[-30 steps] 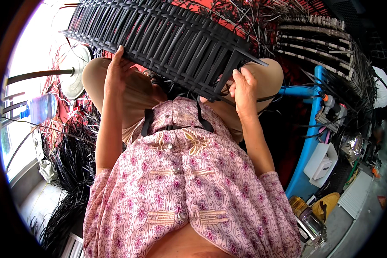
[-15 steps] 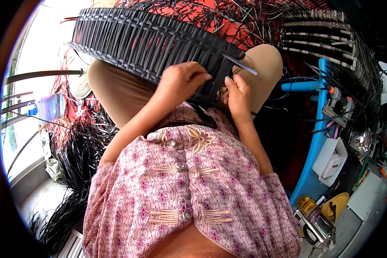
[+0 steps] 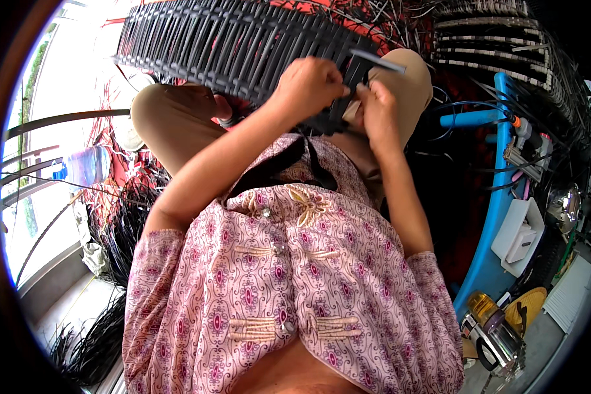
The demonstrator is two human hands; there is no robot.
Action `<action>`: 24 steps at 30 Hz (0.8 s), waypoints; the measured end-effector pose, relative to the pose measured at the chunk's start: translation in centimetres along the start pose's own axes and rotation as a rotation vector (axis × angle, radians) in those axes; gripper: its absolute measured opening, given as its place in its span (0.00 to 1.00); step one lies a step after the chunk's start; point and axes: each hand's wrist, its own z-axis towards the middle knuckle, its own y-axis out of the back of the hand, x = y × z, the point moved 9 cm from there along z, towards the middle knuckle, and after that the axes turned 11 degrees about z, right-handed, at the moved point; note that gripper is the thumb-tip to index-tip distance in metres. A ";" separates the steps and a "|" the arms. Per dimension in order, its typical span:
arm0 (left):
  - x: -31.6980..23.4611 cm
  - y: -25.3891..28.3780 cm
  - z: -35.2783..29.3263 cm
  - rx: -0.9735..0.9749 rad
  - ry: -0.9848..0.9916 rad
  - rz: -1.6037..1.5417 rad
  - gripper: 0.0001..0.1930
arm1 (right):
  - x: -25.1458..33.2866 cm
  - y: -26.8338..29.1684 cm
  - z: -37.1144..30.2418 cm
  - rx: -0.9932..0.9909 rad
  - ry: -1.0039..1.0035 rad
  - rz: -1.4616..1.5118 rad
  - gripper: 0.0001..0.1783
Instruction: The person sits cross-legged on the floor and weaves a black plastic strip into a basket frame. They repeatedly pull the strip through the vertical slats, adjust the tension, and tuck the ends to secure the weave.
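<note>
Left hand (image 3: 305, 84) over black wickerwork (image 3: 207, 51), right hand (image 3: 379, 111) beside

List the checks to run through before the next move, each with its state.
1. Woven black panel in front of the lap, within reach: ok.
2. Left grip at the panel's right end: ok, fingers curled there.
3. Left grip holding a strand: cannot tell, the fingertips are blurred.
4. Right grip beside that same end: ok, though its exact hold is unclear.
5. Grey strip tucked in: not ok, its end juts past the panel.
6. Blue plastic frame apart from the panel: ok.
</note>
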 end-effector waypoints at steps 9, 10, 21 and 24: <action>1.2 -1.9 12.1 0.290 0.096 -0.011 0.10 | 3.0 1.6 7.5 -0.012 -0.142 0.113 0.11; 1.7 -2.0 13.0 0.281 0.130 -0.013 0.09 | 3.2 1.7 8.2 -0.007 -0.130 0.115 0.11; 2.9 -2.5 14.0 0.169 0.126 -0.292 0.10 | 3.1 2.1 9.9 0.006 -0.130 0.150 0.08; 3.2 -2.9 14.5 0.174 0.162 -0.264 0.11 | 3.3 1.8 9.8 0.006 -0.109 0.137 0.08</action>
